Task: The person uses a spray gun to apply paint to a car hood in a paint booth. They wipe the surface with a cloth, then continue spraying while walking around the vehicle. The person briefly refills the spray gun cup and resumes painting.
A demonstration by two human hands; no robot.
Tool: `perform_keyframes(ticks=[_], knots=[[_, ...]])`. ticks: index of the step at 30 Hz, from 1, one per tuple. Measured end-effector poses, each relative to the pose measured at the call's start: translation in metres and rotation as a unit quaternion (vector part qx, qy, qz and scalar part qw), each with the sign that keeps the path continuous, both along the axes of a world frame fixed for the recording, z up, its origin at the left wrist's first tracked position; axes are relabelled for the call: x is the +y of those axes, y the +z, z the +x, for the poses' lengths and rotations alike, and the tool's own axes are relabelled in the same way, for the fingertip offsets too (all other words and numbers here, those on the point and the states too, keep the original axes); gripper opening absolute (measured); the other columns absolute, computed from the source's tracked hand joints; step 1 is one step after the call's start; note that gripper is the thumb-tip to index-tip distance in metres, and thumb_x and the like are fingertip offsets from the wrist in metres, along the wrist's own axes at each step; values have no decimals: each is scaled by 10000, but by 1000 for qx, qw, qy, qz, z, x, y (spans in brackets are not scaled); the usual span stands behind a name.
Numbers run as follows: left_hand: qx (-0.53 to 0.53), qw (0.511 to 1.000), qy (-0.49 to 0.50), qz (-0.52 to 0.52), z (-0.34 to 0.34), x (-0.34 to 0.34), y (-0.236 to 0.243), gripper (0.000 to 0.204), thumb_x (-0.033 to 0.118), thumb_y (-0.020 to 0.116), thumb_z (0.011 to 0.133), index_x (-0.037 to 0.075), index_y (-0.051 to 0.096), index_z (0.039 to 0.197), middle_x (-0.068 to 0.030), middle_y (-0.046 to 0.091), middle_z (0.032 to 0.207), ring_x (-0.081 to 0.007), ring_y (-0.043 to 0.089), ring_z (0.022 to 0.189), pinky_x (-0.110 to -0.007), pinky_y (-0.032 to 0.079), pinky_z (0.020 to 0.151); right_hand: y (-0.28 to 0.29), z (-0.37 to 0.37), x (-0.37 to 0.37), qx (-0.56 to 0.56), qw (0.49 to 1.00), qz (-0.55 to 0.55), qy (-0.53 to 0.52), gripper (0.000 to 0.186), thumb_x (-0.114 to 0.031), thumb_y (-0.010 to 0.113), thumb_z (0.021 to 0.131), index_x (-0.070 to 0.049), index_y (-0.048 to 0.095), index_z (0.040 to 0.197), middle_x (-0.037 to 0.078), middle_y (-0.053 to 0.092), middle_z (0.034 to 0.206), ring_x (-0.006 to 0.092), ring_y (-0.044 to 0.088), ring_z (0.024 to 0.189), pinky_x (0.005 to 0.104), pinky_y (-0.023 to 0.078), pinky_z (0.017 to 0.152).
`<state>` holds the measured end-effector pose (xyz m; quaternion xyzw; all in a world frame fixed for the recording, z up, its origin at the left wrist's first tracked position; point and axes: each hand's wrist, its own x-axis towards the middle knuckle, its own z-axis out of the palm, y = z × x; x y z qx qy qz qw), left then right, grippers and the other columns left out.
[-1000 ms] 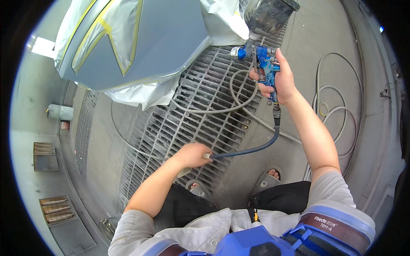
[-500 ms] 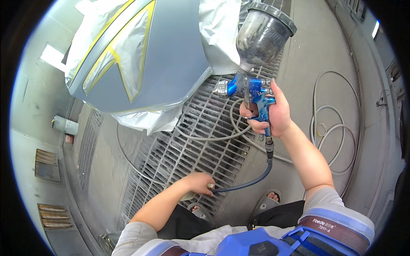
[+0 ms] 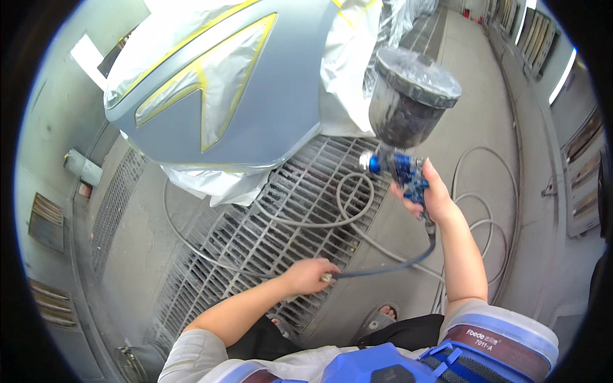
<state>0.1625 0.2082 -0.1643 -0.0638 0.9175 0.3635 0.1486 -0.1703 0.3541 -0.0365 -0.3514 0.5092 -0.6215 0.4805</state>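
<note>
My right hand (image 3: pixel 435 195) is closed around the handle of a blue spray gun (image 3: pixel 405 169), whose silver nozzle points left. A dark, paint-smeared cup (image 3: pixel 412 96) with a lid sits on top of the gun. From the handle's base a dark air hose (image 3: pixel 399 267) curves down and left to my left hand (image 3: pixel 311 276), which is wrapped around it above the floor grating. Facing the gun on the left is a grey car body panel (image 3: pixel 274 108), its cut-outs covered with masking film edged in yellow tape. A gap separates nozzle and panel.
Metal floor grating (image 3: pixel 287 204) runs beneath the panel. Loops of grey hose (image 3: pixel 456 166) lie across the floor on the right and over the grating. White masking sheet (image 3: pixel 217 185) hangs under the panel. A pale bucket (image 3: pixel 83 167) lies by the left wall.
The view has shifted. My right hand has turned the spray gun, showing more of the cup's lid and swinging the nozzle away from me. My left hand keeps holding the hose.
</note>
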Motion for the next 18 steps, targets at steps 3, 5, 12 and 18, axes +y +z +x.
perform_keyframes(ticks=[3, 5, 12, 18], knots=[[18, 1000, -13, 22, -8, 26, 7, 469, 237, 723, 930, 108, 686, 1379, -134, 721, 1278, -349, 694, 1174, -445, 577, 961, 22, -13, 4, 62, 997, -34, -28, 831, -773, 341, 1055, -35, 568, 1361, 63, 669, 965, 64, 427, 476, 243, 342, 413], [29, 999, 6, 18, -12, 31, 9, 470, 236, 722, 924, 106, 689, 1375, -139, 720, 1284, -355, 693, 1175, -446, 578, 959, 28, -19, -3, 122, 985, -75, -94, 852, -785, 368, 1044, -31, 539, 1400, 51, 648, 969, 56, 418, 492, 239, 341, 428], [70, 996, 63, 0, -33, 38, 17, 402, 239, 727, 921, 102, 727, 1299, -141, 727, 1248, -372, 702, 1138, -467, 575, 942, 35, -39, 4, 102, 994, -20, -30, 854, -825, 361, 1020, -38, 582, 1265, 42, 636, 890, 60, 407, 471, 235, 346, 427], [67, 996, 49, -34, -97, 72, 30, 399, 245, 718, 902, 93, 739, 1271, -164, 735, 1178, -380, 708, 1113, -490, 578, 921, 37, -95, -16, 122, 991, 16, -56, 824, -804, 289, 1040, -64, 626, 1173, 18, 592, 743, 81, 378, 419, 252, 312, 392]])
